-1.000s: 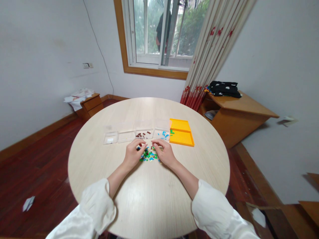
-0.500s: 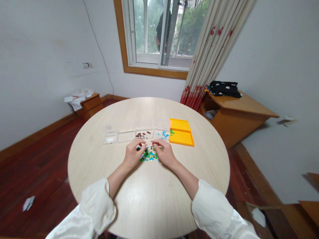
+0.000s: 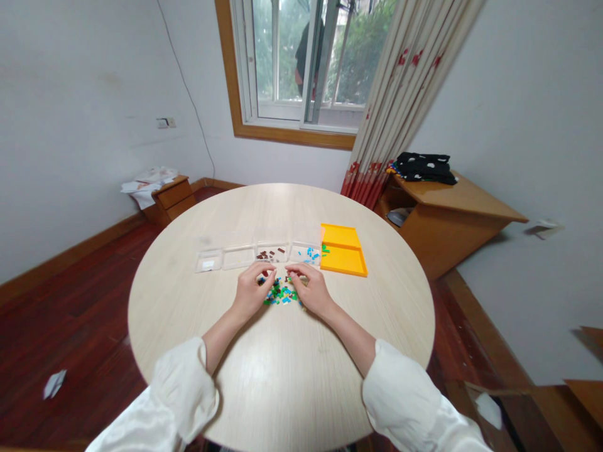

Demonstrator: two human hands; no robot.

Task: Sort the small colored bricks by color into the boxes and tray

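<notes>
A loose heap of small toy building bricks (image 3: pixel 284 295) in green, blue, brown and other colours lies on the round table. My left hand (image 3: pixel 253 289) is curled at the heap's left side, thumb and forefinger tips close together. Opposite it, my right hand (image 3: pixel 308 287) bends its fingers over the heap's right side. Dark red bits show by the fingertips of both hands; whether they are gripped is too small to tell. Just beyond stand a clear box with brown bricks (image 3: pixel 271 255), another with blue bricks (image 3: pixel 309 255), and a yellow box (image 3: pixel 346 259) with green bricks (image 3: pixel 325 250).
Two more clear boxes continue the row leftward: one beside the brown bricks (image 3: pixel 239 257), one at the end (image 3: pixel 208 261) with a white patch inside. All have raised lids behind. The round table (image 3: pixel 282 376) has a curved edge. A wooden cabinet (image 3: pixel 452 201) stands right.
Both hands keep nearly the same place and pose. My left thumb and fingertips have shifted very slightly; the bricks and boxes look unchanged.
</notes>
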